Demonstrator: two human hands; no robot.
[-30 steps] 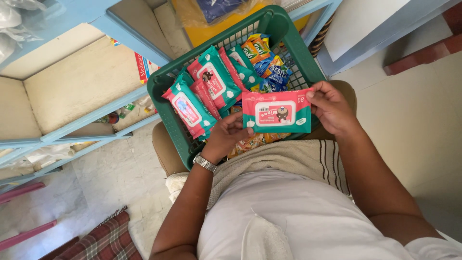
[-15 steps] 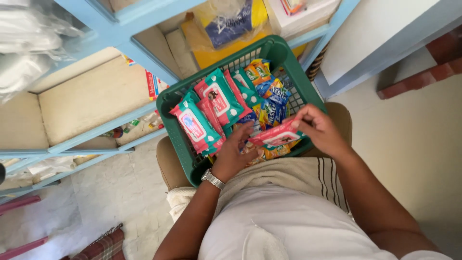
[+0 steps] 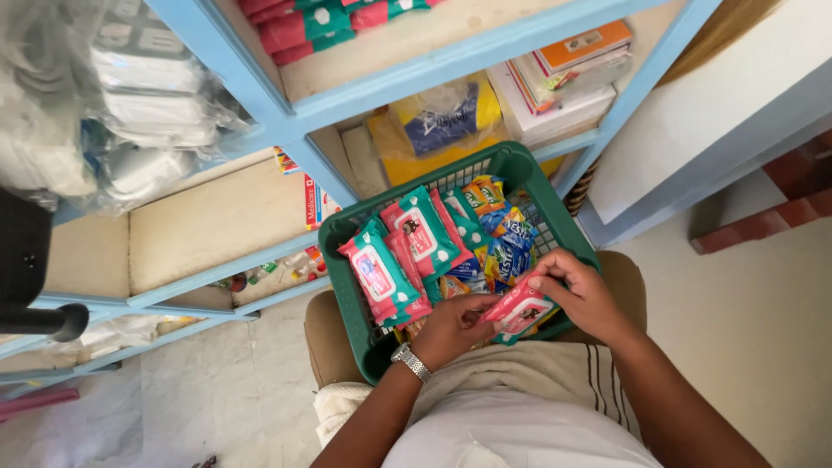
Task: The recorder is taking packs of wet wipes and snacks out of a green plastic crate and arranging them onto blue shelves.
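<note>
Item: flat pink-and-teal soft plastic wipes packet (image 3: 518,312), held at the near edge of the green plastic mesh basket (image 3: 565,227) resting on the person's lap.
Left hand (image 3: 452,331): fingers curled under the packet's near end, grip pinching it; silver wristwatch (image 3: 410,361) at the wrist.
Right hand (image 3: 584,295): fingertips pressed on the packet's upper edge.
Contents: 3 or more like packets stand upright at the basket's left; small blue and yellow snack sachets (image 3: 501,232) beside them.
Handling note: best kept level, supported at both ends, clear of the blue-painted shelf frame (image 3: 451,62).
</note>
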